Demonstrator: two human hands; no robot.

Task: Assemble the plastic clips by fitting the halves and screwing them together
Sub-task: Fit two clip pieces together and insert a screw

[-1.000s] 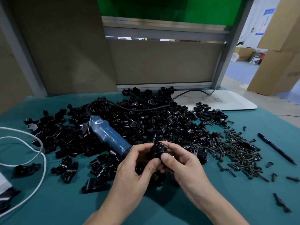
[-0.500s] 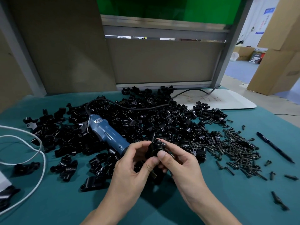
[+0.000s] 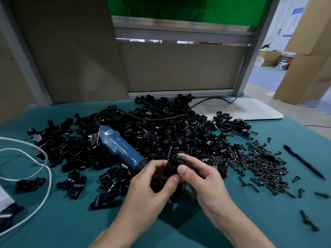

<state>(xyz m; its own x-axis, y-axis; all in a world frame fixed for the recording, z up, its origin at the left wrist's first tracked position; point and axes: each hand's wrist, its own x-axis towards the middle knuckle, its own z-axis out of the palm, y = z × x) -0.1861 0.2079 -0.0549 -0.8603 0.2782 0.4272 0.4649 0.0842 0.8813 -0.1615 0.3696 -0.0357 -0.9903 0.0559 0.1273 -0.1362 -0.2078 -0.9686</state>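
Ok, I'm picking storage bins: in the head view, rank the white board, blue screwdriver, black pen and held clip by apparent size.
1. white board
2. blue screwdriver
3. black pen, nearly as long but far thinner
4. held clip, partly hidden

There is one blue electric screwdriver [image 3: 118, 149], one black pen [image 3: 302, 161], one white board [image 3: 250, 111] and one white cord [image 3: 44, 169]. Black clip halves [image 3: 179, 129] and dark screws [image 3: 259, 161] are too many to count. One left hand [image 3: 148, 190] and one right hand [image 3: 202, 181] pinch one clip [image 3: 174, 163].
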